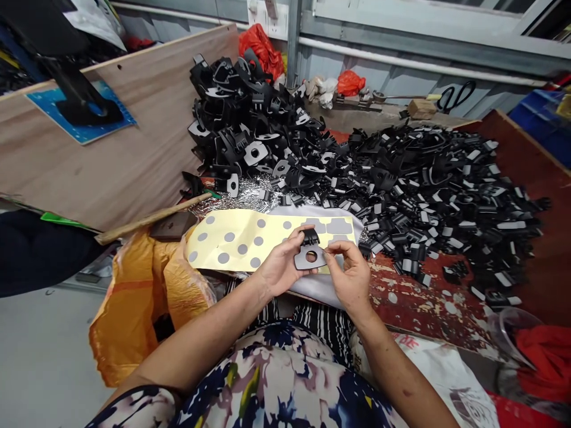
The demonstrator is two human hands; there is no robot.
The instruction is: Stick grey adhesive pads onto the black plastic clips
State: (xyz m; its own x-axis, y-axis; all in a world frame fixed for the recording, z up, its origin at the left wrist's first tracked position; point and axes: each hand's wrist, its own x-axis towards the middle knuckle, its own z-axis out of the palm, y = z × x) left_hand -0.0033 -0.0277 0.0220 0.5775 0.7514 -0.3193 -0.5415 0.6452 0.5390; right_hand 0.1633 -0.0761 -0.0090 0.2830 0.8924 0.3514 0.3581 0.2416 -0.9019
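Note:
My left hand (280, 266) grips a black plastic clip (309, 249) with a grey pad and a round hole on its flat face. My right hand (350, 274) pinches the clip's right edge, thumb and forefinger pressed together on the grey pad. Both hands hover over a yellow backing sheet (232, 241) dotted with grey round stickers and a few grey rectangular pads near its right end.
A tall heap of black clips (250, 125) rises behind the sheet, and a wider spread of clips (441, 190) covers the red tabletop to the right. A wooden-handled hammer (154, 221) lies at left beside an orange bag (143, 303). Scissors (455, 96) rest at the back.

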